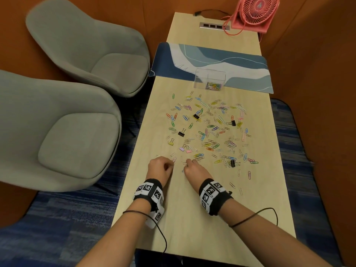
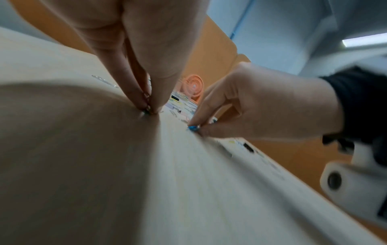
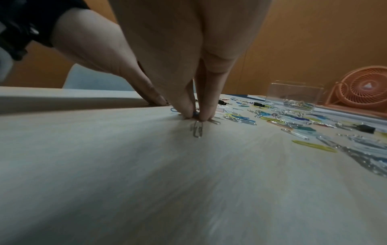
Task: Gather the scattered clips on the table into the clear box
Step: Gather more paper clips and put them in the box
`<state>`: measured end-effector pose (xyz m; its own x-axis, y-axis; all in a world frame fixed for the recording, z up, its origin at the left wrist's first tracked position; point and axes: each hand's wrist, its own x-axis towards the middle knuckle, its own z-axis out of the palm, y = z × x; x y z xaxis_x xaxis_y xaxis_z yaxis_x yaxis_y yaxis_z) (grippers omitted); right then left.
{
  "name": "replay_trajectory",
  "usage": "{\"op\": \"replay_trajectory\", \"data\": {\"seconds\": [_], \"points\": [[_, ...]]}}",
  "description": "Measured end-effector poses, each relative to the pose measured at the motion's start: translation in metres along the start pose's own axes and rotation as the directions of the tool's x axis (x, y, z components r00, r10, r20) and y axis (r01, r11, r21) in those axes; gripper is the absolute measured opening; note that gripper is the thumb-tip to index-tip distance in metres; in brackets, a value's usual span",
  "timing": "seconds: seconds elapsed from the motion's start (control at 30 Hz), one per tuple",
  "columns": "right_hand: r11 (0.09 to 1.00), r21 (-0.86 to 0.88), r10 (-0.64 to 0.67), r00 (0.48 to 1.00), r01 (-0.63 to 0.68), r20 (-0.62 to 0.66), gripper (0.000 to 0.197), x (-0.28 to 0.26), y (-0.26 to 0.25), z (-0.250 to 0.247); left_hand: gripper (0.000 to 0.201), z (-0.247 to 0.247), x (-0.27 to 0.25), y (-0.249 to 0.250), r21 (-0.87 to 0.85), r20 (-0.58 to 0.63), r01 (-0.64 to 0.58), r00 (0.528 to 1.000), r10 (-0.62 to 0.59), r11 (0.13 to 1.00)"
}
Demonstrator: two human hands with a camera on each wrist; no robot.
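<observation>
Many coloured and silver paper clips (image 1: 211,130) and a few binder clips (image 1: 181,133) lie scattered over the middle of the wooden table (image 1: 192,218). The clear box (image 1: 210,79) stands beyond them on the mat's edge, with several clips in its near right compartment. My left hand (image 1: 171,165) is at the near edge of the scatter, fingertips (image 2: 154,108) pinching a small clip against the table. Just to its right, my right hand (image 1: 187,162) pinches a blue paper clip (image 3: 195,114) on the tabletop. A silver clip (image 3: 197,130) lies right in front of those fingers.
A blue patterned desk mat (image 1: 240,70) lies across the far half of the table. A pink fan (image 1: 256,12) and a socket strip (image 1: 213,26) sit at the far end. Two grey chairs (image 1: 77,122) stand to the left. Orange walls close in on the right.
</observation>
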<state>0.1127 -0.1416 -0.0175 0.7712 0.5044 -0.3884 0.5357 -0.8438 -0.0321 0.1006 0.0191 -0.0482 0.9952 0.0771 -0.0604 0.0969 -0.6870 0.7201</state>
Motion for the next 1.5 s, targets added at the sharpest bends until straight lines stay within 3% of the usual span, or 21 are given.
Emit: {"op": "replay_trajectory", "data": {"seconds": [0.2,0.3,0.4,0.47,0.63,0.73,0.8,0.87,0.97,1.1,1.23,1.5], "points": [[0.994,-0.088,-0.063,0.994,0.071,0.089,0.028,0.012,0.007,-0.021,0.021,-0.005,0.006,0.003,-0.142,0.024,0.186,0.982,-0.185,0.972],[0.99,-0.108,-0.076,0.989,0.09,0.124,0.027,0.015,0.011,-0.028,0.022,-0.006,0.008,0.003,-0.147,0.049,0.19,0.981,-0.185,0.971],[0.986,-0.143,-0.064,0.987,0.085,0.146,0.025,0.016,0.015,-0.031,0.03,-0.006,0.012,0.004,-0.008,0.115,0.139,0.984,-0.137,0.99],[0.983,-0.165,-0.048,0.986,0.075,0.16,0.024,0.017,0.015,-0.033,0.022,-0.006,0.015,0.008,0.061,0.134,0.119,0.983,-0.126,0.991],[0.985,-0.17,0.005,0.986,0.024,0.167,0.022,0.024,0.021,-0.04,0.012,-0.009,0.022,0.012,0.039,0.125,0.174,0.976,-0.178,0.984],[0.996,-0.043,0.083,0.99,-0.079,0.114,0.014,0.028,0.038,-0.042,0.007,-0.013,0.027,0.015,-0.048,0.119,0.187,0.976,-0.181,0.981],[0.966,0.189,0.174,0.984,-0.178,0.037,0.004,0.03,0.057,-0.043,0.007,-0.016,0.033,0.017,-0.093,0.11,0.186,0.978,-0.176,0.978],[0.863,0.443,0.272,0.962,-0.241,-0.008,0.008,0.03,0.077,-0.045,0.007,-0.022,0.041,0.021,-0.138,0.106,0.17,0.982,-0.156,0.976],[0.678,0.69,0.374,0.927,-0.254,-0.026,0.01,0.027,0.106,-0.059,0.007,-0.035,0.057,0.036,-0.186,0.095,0.101,0.992,-0.085,0.977],[0.42,0.893,0.473,0.879,-0.161,-0.065,0.008,0.03,0.139,-0.096,0.007,-0.055,0.092,0.063,-0.262,0.029,0.018,1.0,-0.011,0.965],[0.097,0.995,0.52,0.85,0.039,-0.084,0.01,0.04,0.164,-0.146,0.008,-0.073,0.147,0.099,-0.315,-0.032,-0.06,0.998,0.052,0.947],[-0.113,0.949,0.609,0.776,0.293,-0.167,0.008,0.08,0.232,-0.223,0.01,-0.079,0.278,0.177,-0.198,-0.074,-0.261,0.965,0.251,0.945]]}}
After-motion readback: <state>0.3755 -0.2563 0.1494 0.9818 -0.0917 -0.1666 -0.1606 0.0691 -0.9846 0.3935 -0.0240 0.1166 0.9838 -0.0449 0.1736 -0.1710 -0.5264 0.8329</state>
